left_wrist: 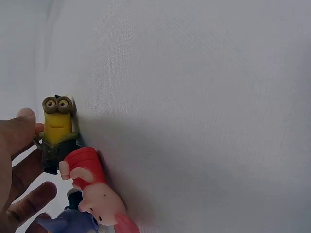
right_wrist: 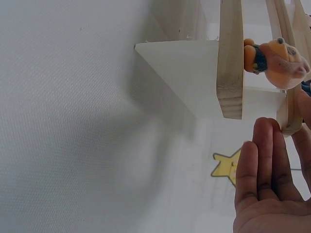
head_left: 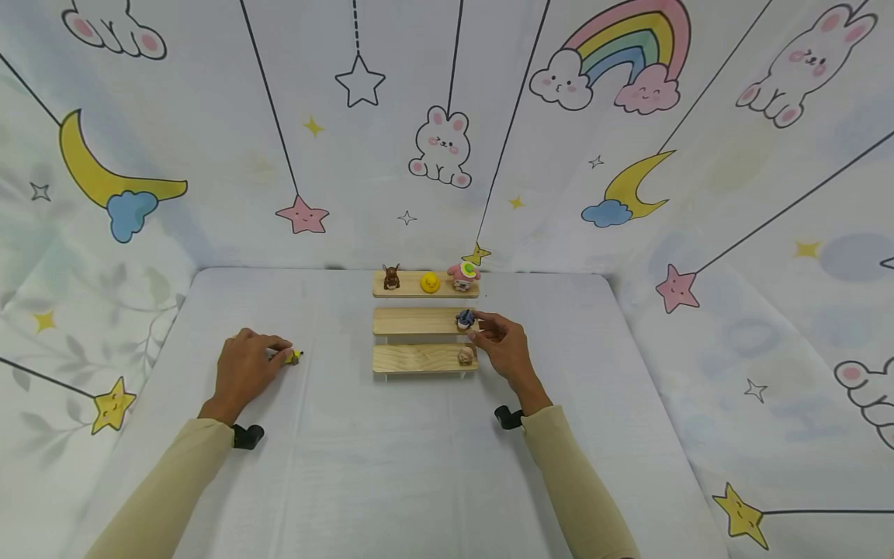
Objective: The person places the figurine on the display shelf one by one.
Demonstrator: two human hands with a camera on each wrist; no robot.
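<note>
1. the blue figurine (head_left: pixel 464 320) is sitting just below frame centre, at the right end of the middle shelf (head_left: pixel 412 321).
2. the right hand (head_left: pixel 508 349) is pinching it, probably steadying it on so narrow a shelf.
3. and left of centre, the left hand (head_left: pixel 246 363) is touching the yellow figurine (left_wrist: pixel 58 128); whether it's gripping, i cannot tell.

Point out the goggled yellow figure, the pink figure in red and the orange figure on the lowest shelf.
Goggled yellow figure (left_wrist: pixel 58 129), left wrist view: its yellow front.
Pink figure in red (left_wrist: pixel 102 197), left wrist view: its head.
Orange figure (right_wrist: pixel 277 65), right wrist view: its head.
</note>
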